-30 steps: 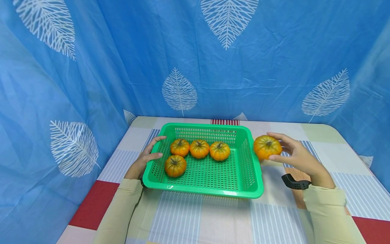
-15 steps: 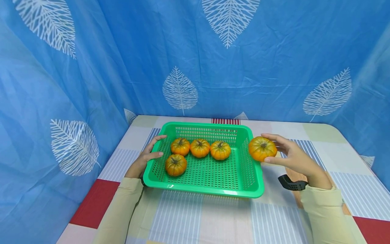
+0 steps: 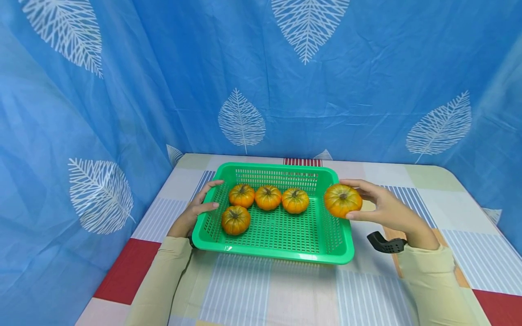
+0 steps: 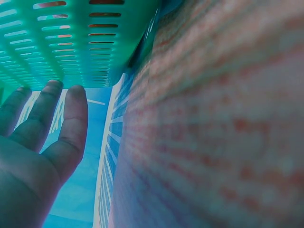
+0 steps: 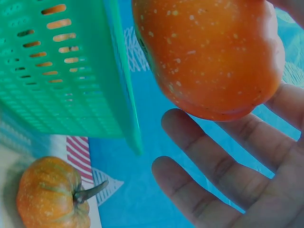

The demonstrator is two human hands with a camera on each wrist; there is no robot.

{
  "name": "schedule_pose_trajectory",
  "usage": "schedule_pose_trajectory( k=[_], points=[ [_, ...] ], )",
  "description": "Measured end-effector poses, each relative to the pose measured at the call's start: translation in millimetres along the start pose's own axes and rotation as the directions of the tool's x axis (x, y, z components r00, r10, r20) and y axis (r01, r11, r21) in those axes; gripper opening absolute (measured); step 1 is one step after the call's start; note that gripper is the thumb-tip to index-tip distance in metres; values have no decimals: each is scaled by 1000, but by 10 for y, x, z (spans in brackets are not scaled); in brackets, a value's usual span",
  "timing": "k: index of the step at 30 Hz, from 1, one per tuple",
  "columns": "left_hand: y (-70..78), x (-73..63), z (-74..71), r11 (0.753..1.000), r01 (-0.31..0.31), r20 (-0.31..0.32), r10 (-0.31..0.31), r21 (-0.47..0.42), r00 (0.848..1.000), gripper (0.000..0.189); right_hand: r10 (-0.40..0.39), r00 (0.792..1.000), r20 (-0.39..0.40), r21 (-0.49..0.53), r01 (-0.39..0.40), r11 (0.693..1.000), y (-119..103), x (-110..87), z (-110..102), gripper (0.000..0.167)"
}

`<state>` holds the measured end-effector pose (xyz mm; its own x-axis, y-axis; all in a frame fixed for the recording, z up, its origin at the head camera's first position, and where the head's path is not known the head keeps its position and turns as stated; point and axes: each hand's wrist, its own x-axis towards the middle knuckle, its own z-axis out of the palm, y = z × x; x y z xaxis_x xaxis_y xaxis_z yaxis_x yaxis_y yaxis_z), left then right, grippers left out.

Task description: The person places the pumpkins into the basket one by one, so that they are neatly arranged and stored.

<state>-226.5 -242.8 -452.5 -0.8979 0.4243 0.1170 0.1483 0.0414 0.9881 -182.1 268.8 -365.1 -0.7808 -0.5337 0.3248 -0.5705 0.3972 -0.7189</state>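
In the head view a green plastic basket (image 3: pixel 269 259) with slotted walls holds several small orange pumpkins (image 3: pixel 268 198). My left hand (image 3: pixel 195 210) holds its left side, thumb and forefinger over the rim. In the left wrist view, other fingers (image 4: pixel 76 114) touch the slotted wall from outside. My right hand (image 3: pixel 381 206) grips another pumpkin (image 3: pixel 342 200) by its side, thumb in front and fingers behind, raised at the basket's right rim. The right wrist view shows that pumpkin's smooth underside (image 5: pixel 213 57) close up, two of the fingers standing apart from it.
One more pumpkin (image 5: pixel 50 192) with a curved stem lies on the cloth outside the basket in the right wrist view; the head view does not plainly show it. A checked tablecloth (image 3: pixel 302 294) covers the table. Blue leaf-print curtains (image 3: pixel 346 90) hang behind and at both sides.
My right hand has carried its pumpkin leftward, from beside the basket to over its right rim. The left hand, the basket and the pumpkins inside stay in place.
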Motion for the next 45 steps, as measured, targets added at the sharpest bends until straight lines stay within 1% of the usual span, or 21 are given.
schedule_pose_trajectory(
  k=[4,7,13,17,25,28,32,34,40,45],
  points=[
    [12,-6,15,999,6,4,-6,-36,1000,73,-5,1000,31,-22,5,1000,-50,49,14,73],
    [13,-4,16,999,11,4,-10,-44,1000,73,-14,998,66,-34,16,999,-82,96,20,73],
    [11,-13,10,999,10,3,-10,-45,1000,72,10,985,170,-37,-3,999,-190,206,22,71],
    [13,-12,4,1000,6,-2,-6,-23,1000,72,28,970,242,-14,-26,1000,-266,284,30,70],
    [16,-8,3,1000,7,2,-7,-20,1000,73,27,944,330,-117,13,993,-364,465,57,69],
    [19,-12,6,1000,10,-5,-10,-14,1000,72,21,928,371,-110,22,994,-388,545,79,70],
    [20,-27,14,999,27,-8,-27,-30,1000,72,10,909,417,-92,31,995,-401,650,130,70],
    [20,-33,19,998,37,-7,-37,-46,999,72,18,901,434,-87,22,996,-406,700,161,70],
    [23,-32,20,998,40,-9,-41,-42,999,73,45,876,480,-54,-21,998,-431,855,268,71],
    [24,-35,20,997,42,-4,-42,-60,999,72,16,859,512,-41,6,999,-398,973,384,71]
  ],
)
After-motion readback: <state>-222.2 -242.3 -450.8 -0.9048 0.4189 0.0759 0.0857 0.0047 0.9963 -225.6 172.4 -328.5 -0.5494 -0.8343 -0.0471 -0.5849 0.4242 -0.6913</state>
